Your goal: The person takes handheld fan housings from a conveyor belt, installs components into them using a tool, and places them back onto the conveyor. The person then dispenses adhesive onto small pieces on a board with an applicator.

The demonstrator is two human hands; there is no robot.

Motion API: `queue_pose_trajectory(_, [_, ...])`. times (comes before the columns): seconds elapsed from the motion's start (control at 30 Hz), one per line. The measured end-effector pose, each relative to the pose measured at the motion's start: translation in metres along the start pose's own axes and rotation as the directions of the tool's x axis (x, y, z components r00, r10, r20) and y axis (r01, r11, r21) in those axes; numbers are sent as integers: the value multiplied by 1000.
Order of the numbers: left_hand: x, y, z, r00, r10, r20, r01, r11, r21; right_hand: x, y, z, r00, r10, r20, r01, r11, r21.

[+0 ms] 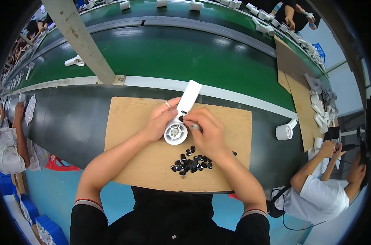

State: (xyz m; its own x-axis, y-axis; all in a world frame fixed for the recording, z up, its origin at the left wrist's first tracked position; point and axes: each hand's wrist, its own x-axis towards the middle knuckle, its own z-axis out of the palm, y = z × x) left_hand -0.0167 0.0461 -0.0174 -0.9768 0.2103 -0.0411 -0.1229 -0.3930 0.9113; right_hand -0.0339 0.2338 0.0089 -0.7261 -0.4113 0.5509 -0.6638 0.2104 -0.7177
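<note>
My left hand (159, 120) is closed around a white handheld fan housing (189, 97), its handle tilted up and away to the right. The round spoked head (175, 134) faces up toward me. With its fingertips pinched, my right hand (208, 130) presses a small black part (181, 118) against the handle near the head. A grey rounded thing (196, 127) shows at the same hand's fingers; I cannot make out what it is. Below the housing, a pile of small black parts (191, 164) lies on a cardboard sheet (126, 134).
Past the dark worktop (79, 110) runs a green conveyor belt (165, 57) with white housings. A metal post (81, 38) rises at left. Another white housing (284, 131) stands at right, near upright cardboard (297, 85). People work on both sides.
</note>
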Motion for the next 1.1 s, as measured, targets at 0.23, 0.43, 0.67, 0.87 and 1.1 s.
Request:
queue_pose_trajectory(0.23, [-1,6,0,998,-6,70,4,999,34,-3,-7,2,1000,23,-11,-24,999,-29])
queue_pose_trajectory(0.43, [1,7,1,995,10,104,-12,1000,17,-1,-9,4,999,52,-16,-52,999,-1])
queue_pose_trajectory(0.67, [3,3,-2,993,-6,118,5,1000,5,-3,-6,1,996,80,25,-80,997,-15])
queue_pose_trajectory(0.87, [-2,6,-2,987,104,122,-117,988,102,-10,-12,6,991,132,22,-133,990,36])
queue_pose_trajectory(1.1, [2,29,-4,985,-138,101,124,983,135,-8,5,-1,858,491,149,-492,870,-32])
